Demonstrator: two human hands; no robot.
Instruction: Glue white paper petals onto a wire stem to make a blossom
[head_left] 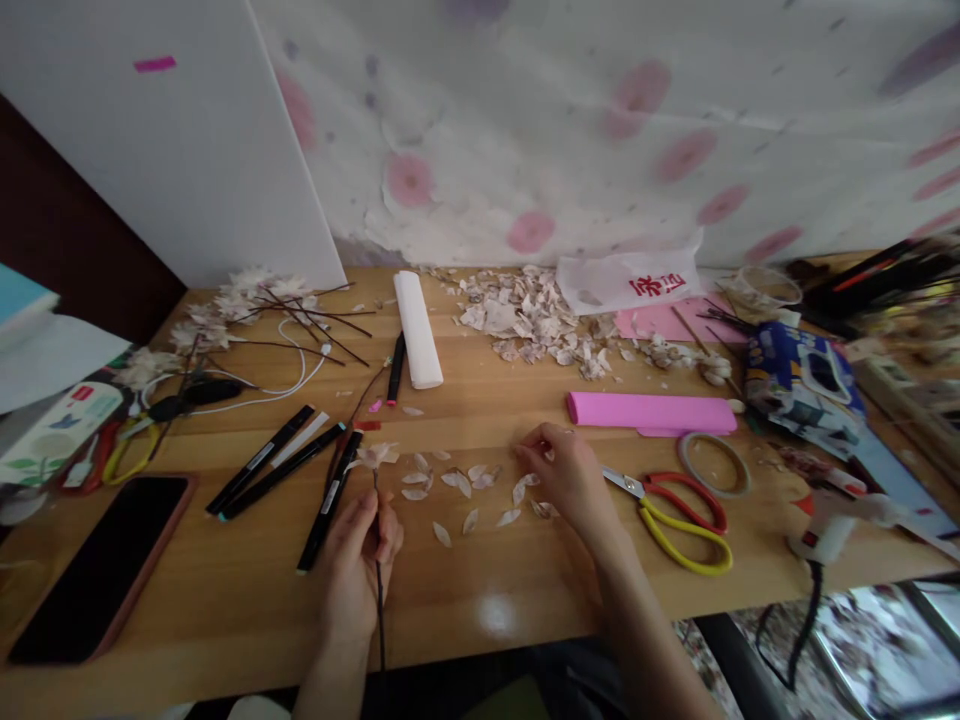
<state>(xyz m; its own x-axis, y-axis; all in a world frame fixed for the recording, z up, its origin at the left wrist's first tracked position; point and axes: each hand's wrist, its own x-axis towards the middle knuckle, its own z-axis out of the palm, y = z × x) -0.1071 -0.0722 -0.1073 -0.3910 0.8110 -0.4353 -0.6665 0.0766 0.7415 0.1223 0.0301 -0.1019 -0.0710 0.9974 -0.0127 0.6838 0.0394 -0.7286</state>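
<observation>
My left hand [360, 555] is closed around a thin dark wire stem [379, 600] that carries a small pale paper flower [377, 456] at its top. My right hand [568, 478] rests on the wooden table [225, 590] with its fingers curled over loose pale paper petals [457, 485], fingertips touching one near the hand's left side. Whether a petal is pinched I cannot make out. Several petals lie scattered between the two hands.
Black marker pens [292, 470] lie left of the flower, a phone [97, 570] at far left. Red and yellow scissors [675, 510], a tape ring [714, 465] and a pink paper roll [651, 412] lie right. A glue gun [832, 525], petal pile [536, 320], white roll [418, 328] and finished flowers [240, 305] surround.
</observation>
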